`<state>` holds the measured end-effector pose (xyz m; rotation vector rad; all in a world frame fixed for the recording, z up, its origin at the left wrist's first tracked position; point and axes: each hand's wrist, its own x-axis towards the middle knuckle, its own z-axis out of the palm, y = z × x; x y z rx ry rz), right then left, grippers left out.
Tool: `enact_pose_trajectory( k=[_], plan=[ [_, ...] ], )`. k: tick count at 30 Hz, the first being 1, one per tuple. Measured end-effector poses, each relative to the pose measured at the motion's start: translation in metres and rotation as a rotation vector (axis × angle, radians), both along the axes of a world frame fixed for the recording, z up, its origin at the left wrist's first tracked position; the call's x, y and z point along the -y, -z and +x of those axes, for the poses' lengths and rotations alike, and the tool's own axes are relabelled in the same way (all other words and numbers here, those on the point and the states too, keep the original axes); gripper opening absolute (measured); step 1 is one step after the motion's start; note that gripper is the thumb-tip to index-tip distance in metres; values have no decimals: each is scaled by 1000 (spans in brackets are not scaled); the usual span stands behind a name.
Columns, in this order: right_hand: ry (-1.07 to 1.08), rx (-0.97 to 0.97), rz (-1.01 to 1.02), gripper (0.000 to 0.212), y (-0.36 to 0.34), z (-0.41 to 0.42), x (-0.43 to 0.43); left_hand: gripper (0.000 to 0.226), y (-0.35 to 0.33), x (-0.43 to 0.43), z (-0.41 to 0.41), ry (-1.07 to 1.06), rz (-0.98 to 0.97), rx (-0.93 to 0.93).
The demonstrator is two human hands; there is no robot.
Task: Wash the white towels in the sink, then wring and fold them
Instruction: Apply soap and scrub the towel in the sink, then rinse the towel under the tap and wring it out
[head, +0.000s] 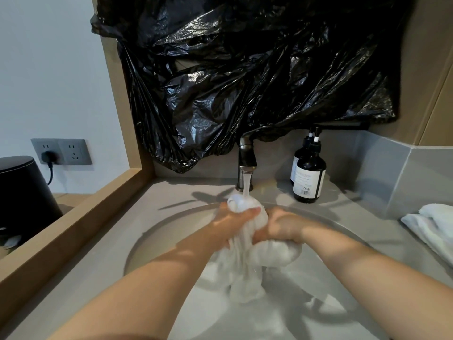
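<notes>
Hands (235, 220) (279, 227) gripping wet towel (245, 261) under running tap (247, 155).

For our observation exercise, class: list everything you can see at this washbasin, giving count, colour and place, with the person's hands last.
Sink: one, grey, in the counter.
Tap: one, dark metal, behind the sink, running.
Wet towel: one, white, under the tap.
Pump bottles: two, dark, right of the tap.
Other towels: pile, white, counter at right.
Plastic sheet: one, black, above the tap.
Sockets: two, grey, far left; one plugged.
Left hand, right hand: both grip the wet towel.
</notes>
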<state>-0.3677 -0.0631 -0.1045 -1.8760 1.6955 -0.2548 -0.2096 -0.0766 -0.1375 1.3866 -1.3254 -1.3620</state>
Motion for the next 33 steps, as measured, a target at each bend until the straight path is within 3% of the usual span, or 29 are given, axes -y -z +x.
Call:
enact_pose_trajectory(
  k=[3,5,7,11,13,15,19,25,26,28,31,33],
  plan=[
    [-86,94,184,40,-5,-11,6,71,8,8,-1,11,-89,-62],
    [-93,22,164,56,-18,-18,6,78,6,8,-5,-23,-107,-100],
    [-7,-63,-93,62,-33,-20,7,85,1,4,-8,-40,-108,-156],
    [173,144,-670,20,-63,-11,8,57,-8,-6,-11,-117,-117,-236],
    [121,113,-877,15,-77,-3,9,72,-14,-10,-11,-128,-123,-255],
    [81,12,-901,13,-89,3,15,86,-17,-11,-11,-131,-132,-255],
    [55,-77,-764,15,-107,4,25,91,-18,-8,-6,-162,-145,-264],
    [221,92,-943,17,-71,-8,22,90,-25,-5,0,-362,-145,-259],
    [250,120,-881,17,-61,-12,21,84,-26,-4,1,-405,-127,-255],
    [217,206,-543,19,-44,-19,15,64,-25,0,4,-492,-79,-300],
    [17,272,32,49,-22,-24,-7,44,-25,-1,8,-615,-20,-506],
    [-59,283,74,66,-6,-19,-19,56,-28,-9,11,-630,22,-561]
  ],
)
